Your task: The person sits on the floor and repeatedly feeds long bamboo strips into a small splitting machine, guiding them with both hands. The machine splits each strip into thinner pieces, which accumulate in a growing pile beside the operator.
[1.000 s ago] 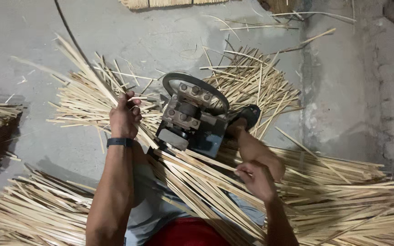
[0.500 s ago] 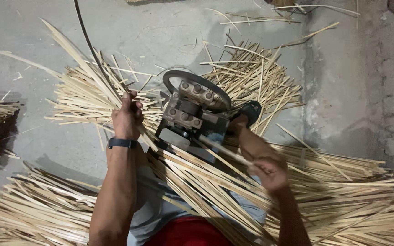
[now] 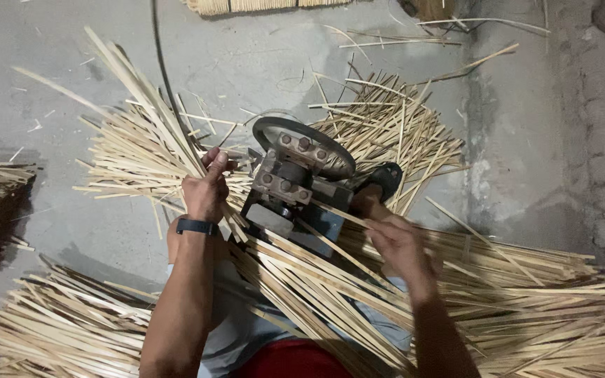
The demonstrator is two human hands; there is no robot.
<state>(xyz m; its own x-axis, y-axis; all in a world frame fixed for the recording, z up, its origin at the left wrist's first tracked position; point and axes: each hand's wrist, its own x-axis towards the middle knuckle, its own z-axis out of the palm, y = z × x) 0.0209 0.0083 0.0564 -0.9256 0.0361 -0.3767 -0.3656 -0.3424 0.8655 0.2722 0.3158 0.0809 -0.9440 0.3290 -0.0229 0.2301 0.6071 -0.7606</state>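
Hands work at a small metal machine (image 3: 295, 185) w/ a dark round wheel on top, sitting on a grey concrete floor (image 3: 260, 63) in the head view. Left hand (image 3: 206, 187) is closed around a fan of long bamboo strips (image 3: 145, 94); strips rise up and to the left from the fist, far ends splayed apart. A dark band (image 3: 196, 226) sits on that wrist. Right hand (image 3: 397, 245) is to the right of the machine, fingers curled on a single thin strip (image 3: 330, 241) that runs from the hand toward the machine body; thumb side faces the machine. Can't tell how tight that grip is.

More strips lie across the person's lap in a thick slanting bundle (image 3: 302, 287), running from below the machine down to the right. Person wears grey shorts and a red top at the bottom edge.

Loose heap of strips (image 3: 393, 126) lies behind the machine, criss-crossed. Another flat pile (image 3: 57, 329) is at lower left, and a big pile (image 3: 547, 308) at lower right, ends mostly pointing right. A dark cable (image 3: 162, 77) runs from the top edge down toward the left hand. A black sandal (image 3: 386, 178) shows just right of the wheel, touching the machine's side.
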